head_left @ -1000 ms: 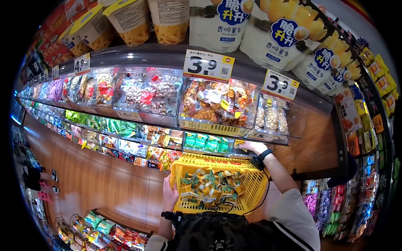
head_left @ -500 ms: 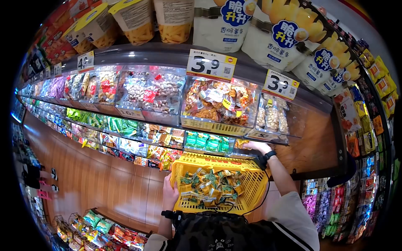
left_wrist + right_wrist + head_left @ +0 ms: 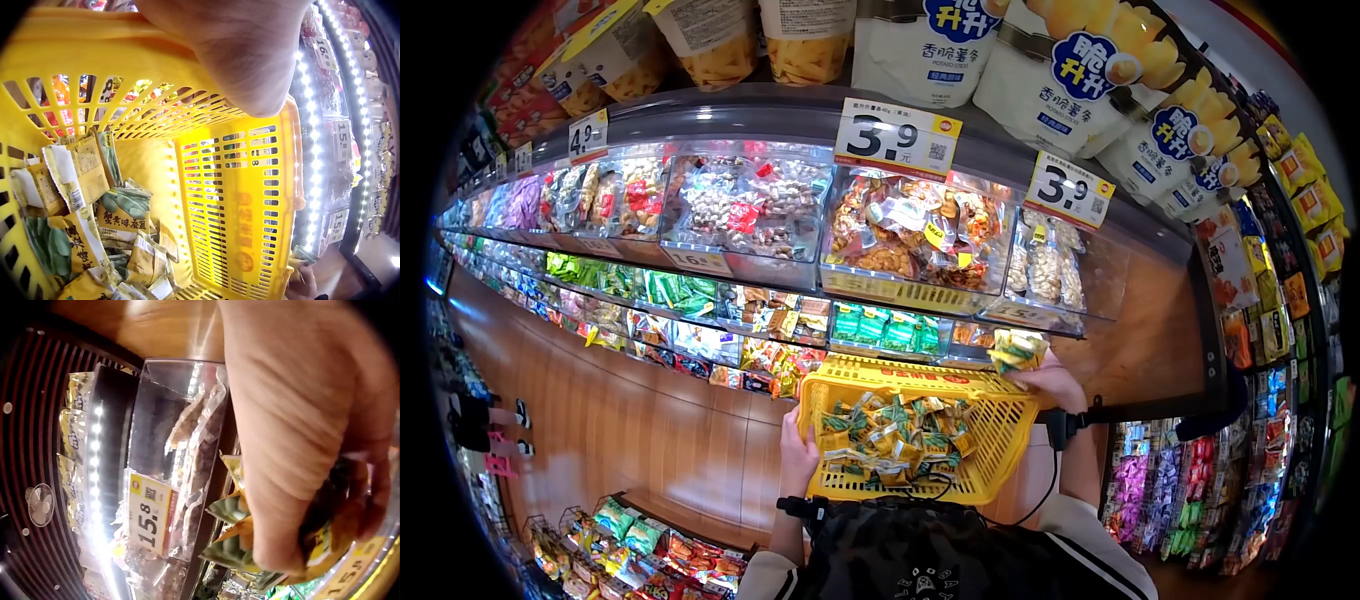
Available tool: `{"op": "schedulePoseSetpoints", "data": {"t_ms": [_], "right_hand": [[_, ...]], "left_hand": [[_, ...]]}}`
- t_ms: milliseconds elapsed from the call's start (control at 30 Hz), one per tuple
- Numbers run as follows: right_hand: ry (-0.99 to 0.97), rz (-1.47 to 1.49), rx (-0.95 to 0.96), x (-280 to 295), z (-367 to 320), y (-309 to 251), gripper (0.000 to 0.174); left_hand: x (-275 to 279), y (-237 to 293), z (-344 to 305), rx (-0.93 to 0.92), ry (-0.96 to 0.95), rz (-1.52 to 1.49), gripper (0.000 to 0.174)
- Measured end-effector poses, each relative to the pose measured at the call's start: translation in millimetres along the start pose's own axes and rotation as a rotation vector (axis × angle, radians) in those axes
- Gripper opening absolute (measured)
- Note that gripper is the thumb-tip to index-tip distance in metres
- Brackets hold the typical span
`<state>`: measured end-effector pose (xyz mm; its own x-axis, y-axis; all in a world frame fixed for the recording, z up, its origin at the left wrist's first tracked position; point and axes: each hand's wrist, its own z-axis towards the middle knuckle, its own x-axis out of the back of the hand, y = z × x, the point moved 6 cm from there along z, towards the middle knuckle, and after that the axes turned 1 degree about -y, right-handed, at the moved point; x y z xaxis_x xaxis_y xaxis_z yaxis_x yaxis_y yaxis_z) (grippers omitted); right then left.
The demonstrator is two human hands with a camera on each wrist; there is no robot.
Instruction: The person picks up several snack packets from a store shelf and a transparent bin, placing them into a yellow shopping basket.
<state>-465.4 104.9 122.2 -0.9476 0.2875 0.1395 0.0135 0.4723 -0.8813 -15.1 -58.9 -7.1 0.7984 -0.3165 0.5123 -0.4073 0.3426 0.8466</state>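
Observation:
A yellow basket [image 3: 1006, 440] holds many small yellow-and-green snack packets [image 3: 895, 440], printed with green beans in the left wrist view. My left hand [image 3: 799, 452] grips its left rim; the left wrist view has that hand [image 3: 240, 50] over the basket's edge. Above the basket's back right corner, my right hand [image 3: 1055, 382] holds a bunch of yellow-and-green packets [image 3: 1018, 350]. In the right wrist view, thumb and fingers of the right hand [image 3: 300, 437] are curled round the packets [image 3: 234, 550], and part of the bunch is hidden behind the hand.
Beyond the basket run shelves with clear bins of packaged snacks [image 3: 915, 235] and price tags [image 3: 897, 140]. White snack bags [image 3: 1065, 90] and cups [image 3: 803, 40] stand on top. A lower rack [image 3: 640, 550] is at bottom left; a person's legs [image 3: 490, 415] show at far left.
My right hand has come out of the shelf bin, moving right and toward the basket, with a bunch of packets in it. The left hand still grips the basket, and the view has shifted slightly.

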Motion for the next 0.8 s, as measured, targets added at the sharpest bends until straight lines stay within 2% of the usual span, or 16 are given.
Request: {"op": "schedulePoseSetpoints", "data": {"t_ms": [33, 100, 167, 233, 267, 300, 367, 400, 433, 500, 533, 633, 667, 767, 800], "right_hand": [[0.004, 0.002, -0.001, 0, -6, 4, 0.076], [-0.178, 0.014, 0.232, -12, -22, -1, 0.078], [-0.183, -0.036, 0.215, -22, -44, -20, 0.075], [-0.393, -0.104, 0.245, -42, -59, -28, 0.072], [-0.462, -0.267, 0.364, -51, -62, -27, 0.071], [-0.438, -0.254, 0.370, -59, -63, -24, 0.071], [-0.518, -0.105, 0.161, -87, -66, -3, 0.074], [-0.553, -0.174, 0.137, -97, -60, 20, 0.074], [-0.578, -0.092, 0.064, -103, -56, 42, 0.076], [-0.563, -0.128, 0.218, -118, -37, 95, 0.078], [-0.537, -0.137, -0.104, -122, -48, 98, 0.080], [-0.477, -0.175, -0.291, -133, -45, 136, 0.102], [-0.455, -0.131, -0.278, -138, -38, 153, 0.109], [-0.467, -0.120, -0.198, -147, -29, 166, 0.100], [-0.428, -0.153, -0.034, -149, -18, 177, 0.092]], "left_hand": [[0, -1, 0, -0.012, 0.008, -0.014, 0.042], [0, -1, 0, -0.027, 0.010, -0.029, 0.043], [0, 0, 1, -0.022, 0.007, -0.022, 0.044], [-1, -1, 1, -0.011, -0.001, -0.020, 0.044], [0, -3, 1, 0.004, -0.004, -0.017, 0.044], [0, 2, 0, -0.016, -0.024, -0.012, 0.044], [3, 11, 2, 0.005, -0.002, 0.002, 0.043], [1, 6, 1, 0.012, -0.005, -0.009, 0.043], [-2, 5, 1, -0.024, -0.041, 0.004, 0.043], [-2, -1, 0, 0.000, -0.004, -0.037, 0.044], [-2, 0, 0, -0.028, 0.003, -0.003, 0.046], [-3, 8, 1, -0.105, 0.011, -0.021, 0.048], [-3, 6, 0, -0.075, -0.007, -0.041, 0.049], [-6, -6, 2, -0.048, -0.053, -0.052, 0.047], [-6, -8, 2, -0.071, -0.051, -0.034, 0.047]]}}
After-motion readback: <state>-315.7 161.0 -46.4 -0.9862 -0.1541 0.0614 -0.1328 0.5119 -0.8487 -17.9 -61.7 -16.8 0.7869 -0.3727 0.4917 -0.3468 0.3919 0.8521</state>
